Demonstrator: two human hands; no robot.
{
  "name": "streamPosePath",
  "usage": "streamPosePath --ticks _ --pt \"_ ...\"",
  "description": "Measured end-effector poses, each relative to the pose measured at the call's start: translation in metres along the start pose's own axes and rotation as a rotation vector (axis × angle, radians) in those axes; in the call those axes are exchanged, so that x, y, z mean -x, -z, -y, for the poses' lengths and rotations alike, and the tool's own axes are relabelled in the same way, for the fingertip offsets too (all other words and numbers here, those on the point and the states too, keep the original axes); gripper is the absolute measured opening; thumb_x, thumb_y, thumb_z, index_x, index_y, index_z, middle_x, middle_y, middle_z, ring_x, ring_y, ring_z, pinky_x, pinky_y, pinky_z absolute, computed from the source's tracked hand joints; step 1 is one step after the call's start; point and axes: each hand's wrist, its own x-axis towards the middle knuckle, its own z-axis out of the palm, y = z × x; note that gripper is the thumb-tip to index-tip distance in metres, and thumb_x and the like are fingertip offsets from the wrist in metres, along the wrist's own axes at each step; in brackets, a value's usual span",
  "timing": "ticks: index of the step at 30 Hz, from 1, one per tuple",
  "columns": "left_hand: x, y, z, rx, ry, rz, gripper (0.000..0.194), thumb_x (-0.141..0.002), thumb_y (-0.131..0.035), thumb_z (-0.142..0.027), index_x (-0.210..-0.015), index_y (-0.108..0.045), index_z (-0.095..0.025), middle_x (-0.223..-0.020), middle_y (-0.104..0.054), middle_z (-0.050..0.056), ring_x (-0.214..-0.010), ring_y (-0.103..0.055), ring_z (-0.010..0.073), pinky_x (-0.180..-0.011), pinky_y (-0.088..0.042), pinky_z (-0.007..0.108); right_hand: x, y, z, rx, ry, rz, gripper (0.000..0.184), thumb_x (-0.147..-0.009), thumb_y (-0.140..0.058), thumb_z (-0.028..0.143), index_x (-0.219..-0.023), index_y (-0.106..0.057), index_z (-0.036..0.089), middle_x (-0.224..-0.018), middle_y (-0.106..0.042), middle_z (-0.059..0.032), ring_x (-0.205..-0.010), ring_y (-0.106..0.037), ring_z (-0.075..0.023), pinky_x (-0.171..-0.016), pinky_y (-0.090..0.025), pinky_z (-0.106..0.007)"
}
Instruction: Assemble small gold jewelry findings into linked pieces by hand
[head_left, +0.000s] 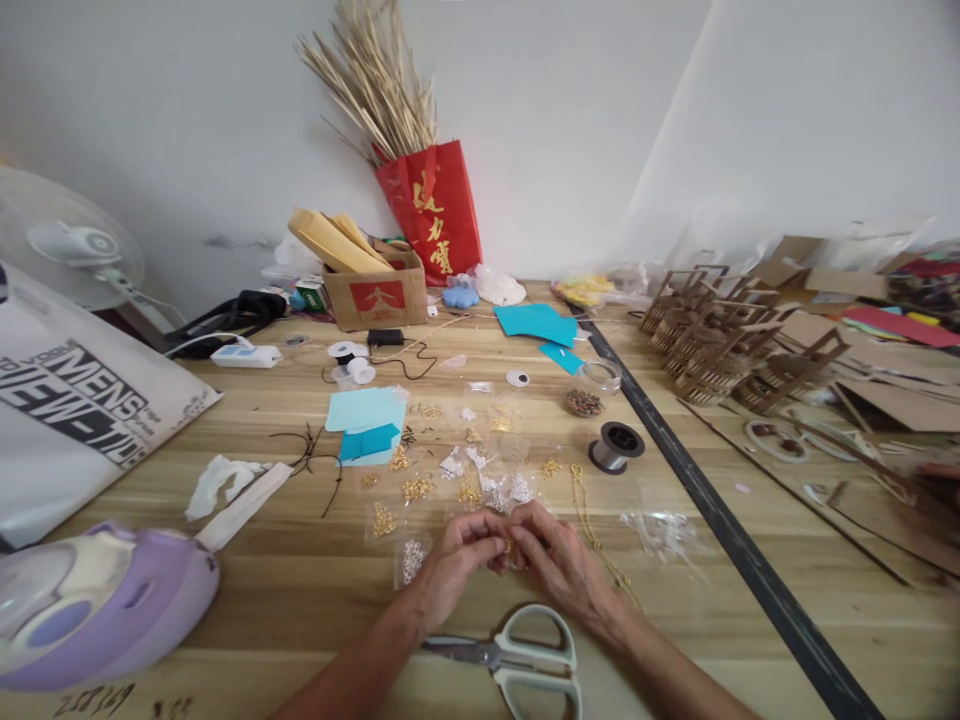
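My left hand (463,552) and my right hand (549,556) meet over the wooden table, fingertips pinched together. A tiny gold-coloured piece (508,547), perhaps a ring, shows between them; its exact shape is too small to tell. Beneath my forearms lie scissors (525,656) with pale handles. A gold chain (583,508) stretches along the table beside my right hand. Beyond my fingers are small clear bags of silver-white findings (519,490) and gold findings (417,488). White ring-like pieces (412,560) lie in a bag beside my left wrist.
A wire spool (616,448) and a jar of beads (585,402) stand at right, near a dark strip (675,460). Woven baskets (735,345) crowd the far right. At left are a purple-and-white appliance (112,600) and turquoise sheets (366,425). A cardboard box (379,295) stands behind.
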Motion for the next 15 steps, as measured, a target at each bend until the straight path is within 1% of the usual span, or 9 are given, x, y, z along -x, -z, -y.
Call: streamPosePath --ticks 5,11,15 --pt "0.0002 0.0006 -0.0007 0.047 0.039 0.007 0.011 -0.071 -0.068 -0.022 -0.076 -0.068 -0.012 -0.068 -0.065 0.003 -0.062 -0.055 0.0126 -0.062 -0.041 0.024 0.0008 0.0007 -0.0001 0.014 0.014 0.007 0.024 -0.097 -0.036 0.034 -0.087 -0.053 0.020 -0.067 -0.056 0.0020 -0.056 -0.052 -0.0103 -0.057 -0.040 -0.020" --pt "0.0003 0.0002 -0.0019 0.043 0.039 0.003 0.014 -0.071 -0.070 -0.025 -0.076 -0.069 -0.012 -0.067 -0.065 0.003 -0.061 -0.056 0.0123 -0.062 -0.041 0.023 0.0017 -0.0002 -0.0029 0.013 0.020 0.003 0.023 -0.096 -0.037 0.033 -0.088 -0.054 0.020 -0.069 -0.059 0.0016 -0.058 -0.054 -0.0110 -0.057 -0.041 -0.020" --pt "-0.0010 -0.0006 -0.0014 0.036 0.040 -0.009 0.015 -0.066 -0.073 -0.024 -0.073 -0.069 -0.012 -0.064 -0.065 0.002 -0.059 -0.055 0.0117 -0.060 -0.041 0.023 0.0025 -0.0003 -0.0031 0.032 0.023 0.017 0.020 -0.096 -0.037 0.031 -0.091 -0.054 0.021 -0.070 -0.060 0.0016 -0.058 -0.053 -0.0113 -0.058 -0.042 -0.021"
